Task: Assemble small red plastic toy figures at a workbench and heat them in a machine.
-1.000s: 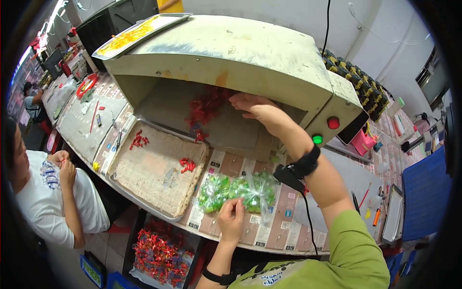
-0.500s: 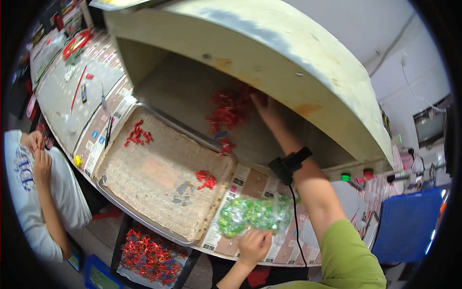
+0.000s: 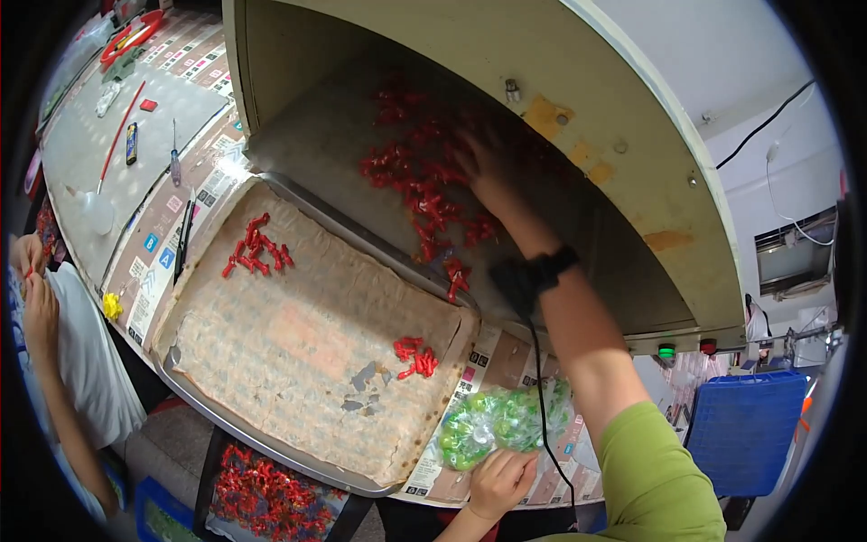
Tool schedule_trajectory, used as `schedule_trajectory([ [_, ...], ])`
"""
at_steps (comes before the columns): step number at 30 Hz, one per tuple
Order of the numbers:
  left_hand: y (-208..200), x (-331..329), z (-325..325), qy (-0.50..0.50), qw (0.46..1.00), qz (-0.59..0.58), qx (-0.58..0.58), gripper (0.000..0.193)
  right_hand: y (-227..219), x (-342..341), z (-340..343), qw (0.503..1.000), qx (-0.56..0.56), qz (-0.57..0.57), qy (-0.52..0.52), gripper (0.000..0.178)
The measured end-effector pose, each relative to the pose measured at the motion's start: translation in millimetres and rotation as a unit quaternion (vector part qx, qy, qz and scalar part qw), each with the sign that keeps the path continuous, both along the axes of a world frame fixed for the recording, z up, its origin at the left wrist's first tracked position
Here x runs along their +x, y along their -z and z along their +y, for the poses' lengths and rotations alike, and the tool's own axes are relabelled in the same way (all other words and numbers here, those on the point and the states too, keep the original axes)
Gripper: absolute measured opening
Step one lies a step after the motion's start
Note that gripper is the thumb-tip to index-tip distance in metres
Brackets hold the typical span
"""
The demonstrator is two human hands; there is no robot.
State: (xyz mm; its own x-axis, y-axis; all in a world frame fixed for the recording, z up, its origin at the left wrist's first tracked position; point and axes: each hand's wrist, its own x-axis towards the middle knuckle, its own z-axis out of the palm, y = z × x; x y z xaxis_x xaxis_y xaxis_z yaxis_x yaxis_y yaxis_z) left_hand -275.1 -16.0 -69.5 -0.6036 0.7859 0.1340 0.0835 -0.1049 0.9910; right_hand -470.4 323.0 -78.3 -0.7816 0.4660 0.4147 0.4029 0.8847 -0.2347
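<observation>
Inside the dim cabinet (image 3: pixel 632 208), my right hand (image 3: pixel 483 163) reaches in among a spread of small red plastic-looking pieces (image 3: pixel 424 194). Its fingers look stretched and apart, though shadow blurs them. A black device with a cable (image 3: pixel 533 275) is strapped round my right wrist. Down at the table's near edge, my left hand (image 3: pixel 499 485) is closed, its fingers curled against a clear plastic bag of green pieces (image 3: pixel 506 417). What those fingers hold, if anything, is hidden. Left of the bag lies a paper-lined metal tray (image 3: pixel 298 397) with two small clusters of red pieces (image 3: pixel 256 248).
A dark bin of red pieces (image 3: pixel 271 497) stands below the tray. At the left, another person's hands (image 3: pixel 34 289) are near a table with a screwdriver (image 3: pixel 175 158), a black pen (image 3: pixel 185 235) and a red stick (image 3: pixel 120 135). A blue crate (image 3: pixel 745 434) is at the right.
The view has shifted, showing more of the cabinet's inside. My right hand is deeper among the red pieces, which look more spread out. My left hand stays curled by the bag.
</observation>
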Motion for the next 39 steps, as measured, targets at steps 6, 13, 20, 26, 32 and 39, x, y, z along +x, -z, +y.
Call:
schedule_trajectory([
  [6, -2.8, -2.9, 0.3, 0.010, 1.000, -0.011, 0.009, 0.007, -23.7, 96.2, 4.5, 0.980, -0.125, -0.152, 0.021, 0.040],
  [13, -0.1, -1.8, 1.4, 0.020, 1.000, 0.009, -0.010, 0.006, -49.9, 107.8, -36.9, 0.973, -0.144, -0.142, 0.113, 0.043],
  [20, -5.1, -1.9, 4.9, 0.028, 0.999, 0.029, -0.022, 0.005, -29.1, 51.7, -74.8, 0.974, -0.051, -0.177, -0.129, 0.053],
  [26, -2.2, -0.8, 5.7, 0.020, 0.999, 0.037, -0.027, 0.005, -31.6, 37.4, -47.4, 0.982, 0.045, -0.152, -0.101, 0.052],
  [32, -3.2, 0.0, 5.3, 0.015, 0.998, 0.048, -0.030, 0.005, -43.9, 48.4, -8.7, 0.867, -0.445, -0.210, -0.080, 0.043],
  [39, -6.7, 0.5, 7.6, 0.029, 0.998, 0.046, -0.032, 0.006, -28.8, 11.5, 22.7, 0.867, -0.479, -0.111, -0.081, 0.041],
])
